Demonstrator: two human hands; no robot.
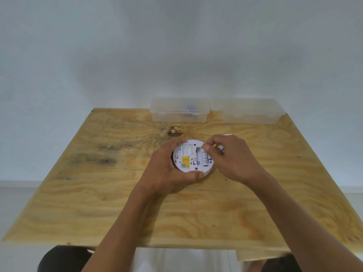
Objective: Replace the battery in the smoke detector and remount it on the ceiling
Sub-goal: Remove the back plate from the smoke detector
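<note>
A round white smoke detector [189,154] lies back side up over the middle of the wooden table [137,213]. It carries a yellow label and an open battery bay. My left hand [167,169] grips its left and front rim. A white battery [204,159] lies in the bay. The thumb and fingers of my right hand [233,158] pinch the battery's far end. A second small white cylinder [221,148] pokes out between my right hand's fingers.
Two clear plastic boxes stand at the table's far edge: the left box [178,110] holds something blue, the right box [251,112] looks empty. A white round part [227,135] peeks out behind my right hand. A dark knot [174,131] marks the wood.
</note>
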